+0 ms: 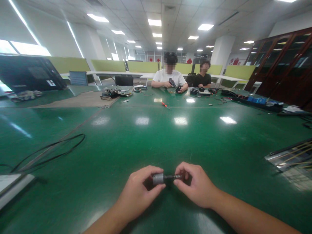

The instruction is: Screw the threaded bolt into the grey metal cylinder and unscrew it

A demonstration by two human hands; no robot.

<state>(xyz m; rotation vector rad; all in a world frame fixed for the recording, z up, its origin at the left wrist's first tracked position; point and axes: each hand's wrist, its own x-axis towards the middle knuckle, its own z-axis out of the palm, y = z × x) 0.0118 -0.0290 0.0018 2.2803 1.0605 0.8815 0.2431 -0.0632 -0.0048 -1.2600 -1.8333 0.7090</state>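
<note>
My left hand [140, 191] is closed around a small silver cylindrical part [158, 178], held just above the green table [151, 139] near its front edge. A thin dark shaft [173, 177] sticks out of the cylinder to the right. My right hand [195, 188] pinches the far end of that shaft with thumb and fingers. The two hands face each other, almost touching.
A black cable [52, 151] loops on the left, with a white flat object [12, 188] at the near left edge. A metal tray with thin rods [290, 156] lies at the right. Two people sit at the far side among tools; a red screwdriver [165, 105] lies mid-table.
</note>
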